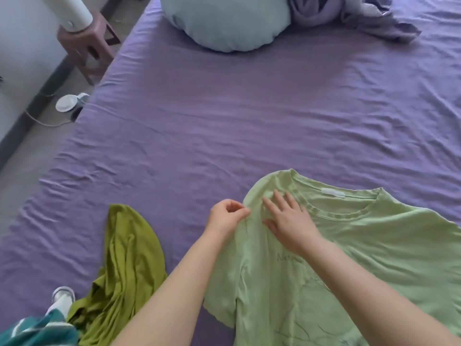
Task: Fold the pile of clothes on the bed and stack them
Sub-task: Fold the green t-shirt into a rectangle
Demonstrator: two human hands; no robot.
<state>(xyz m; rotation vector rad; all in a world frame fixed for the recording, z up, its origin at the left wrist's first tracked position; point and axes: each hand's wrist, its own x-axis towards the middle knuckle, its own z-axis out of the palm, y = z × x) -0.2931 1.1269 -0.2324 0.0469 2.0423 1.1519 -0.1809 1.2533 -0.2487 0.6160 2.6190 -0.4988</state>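
A light green T-shirt [361, 245] lies spread face up on the purple bed sheet [224, 121], its collar toward the far side. My left hand [225, 217] pinches the shirt's left shoulder seam with curled fingers. My right hand [287, 221] lies flat on the same shoulder, fingers straight, just left of the collar. An olive green garment [124, 265] lies crumpled at the near left. A teal and white garment [37, 330] shows at the bottom left corner.
A pale blue round pillow [224, 21] and a bunched lilac blanket [349, 16] sit at the far end of the bed. Left of the bed are a brown stool [87, 46], a white device [67, 102] with a cord on the floor, and a white shoe [62, 297].
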